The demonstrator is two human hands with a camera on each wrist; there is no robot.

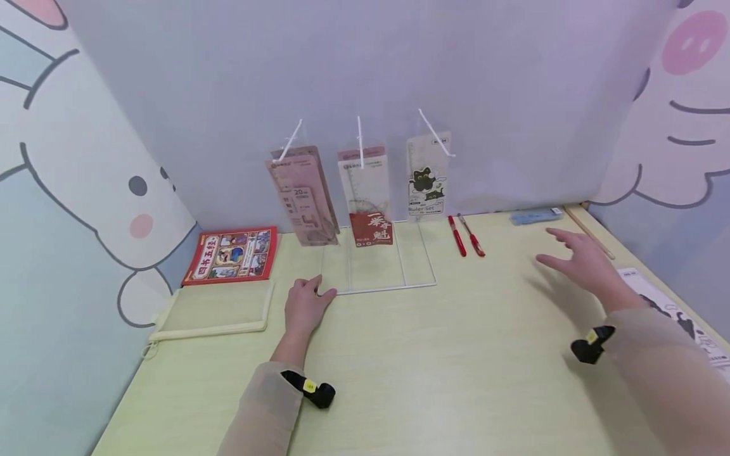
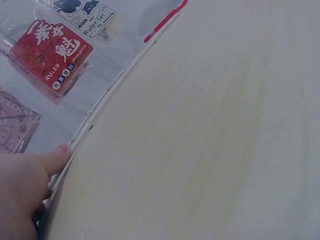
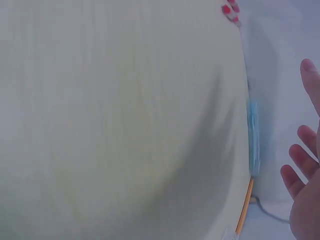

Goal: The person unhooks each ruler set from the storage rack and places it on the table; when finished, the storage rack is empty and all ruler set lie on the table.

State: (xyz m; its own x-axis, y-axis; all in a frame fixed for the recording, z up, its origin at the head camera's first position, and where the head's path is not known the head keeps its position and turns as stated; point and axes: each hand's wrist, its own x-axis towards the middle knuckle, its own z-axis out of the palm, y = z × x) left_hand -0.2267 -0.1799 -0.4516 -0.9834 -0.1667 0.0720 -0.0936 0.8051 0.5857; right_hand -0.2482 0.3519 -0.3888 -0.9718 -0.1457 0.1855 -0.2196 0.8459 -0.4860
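Note:
My left hand (image 1: 305,307) pinches the front left corner of a white wire display rack (image 1: 388,289) that stands on the table. In the left wrist view the thumb (image 2: 61,152) lies along the rack's front wire; the other fingers are mostly hidden. Three hooks on the rack carry pink ruler packs (image 1: 308,196), a white-and-red ruler pack (image 1: 371,225) and a ruler set with black cats (image 1: 428,180). Over the right side of the table, my right hand (image 1: 584,256) is held in the air, fingers spread, holding nothing. A blue packet (image 1: 536,216) lies just beyond it.
Two red pens (image 1: 457,235) lie right of the rack. A wooden stick (image 1: 590,233) and a cat-print pack (image 1: 678,313) lie along the right edge. At left are a red book (image 1: 230,254) and a pale zip pouch (image 1: 213,310). A curtain (image 1: 513,95) closes off the back.

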